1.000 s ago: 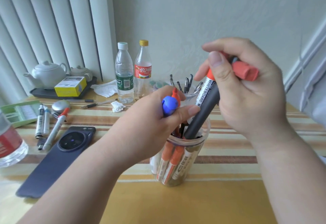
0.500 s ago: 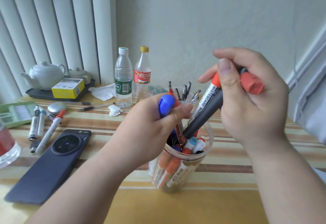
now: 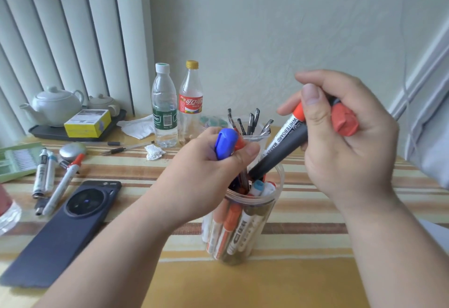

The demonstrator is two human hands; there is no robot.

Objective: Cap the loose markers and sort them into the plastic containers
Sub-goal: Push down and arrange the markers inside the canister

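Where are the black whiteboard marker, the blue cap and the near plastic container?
black whiteboard marker (image 3: 281, 152): head view, dark barrel.
blue cap (image 3: 227, 143): head view, rounded top.
near plastic container (image 3: 252, 201): head view, front rim.

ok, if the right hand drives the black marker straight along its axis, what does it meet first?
Likely the blue-capped marker standing in the clear container, right under the black marker; depth unclear.

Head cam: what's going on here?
A person is sorting markers. Their right hand grips a black whiteboard marker, its lower end at the mouth of the clear container, which already holds several markers. A red cap sits in the same hand. The left hand holds a blue cap just above the container. More loose markers lie on the striped table.
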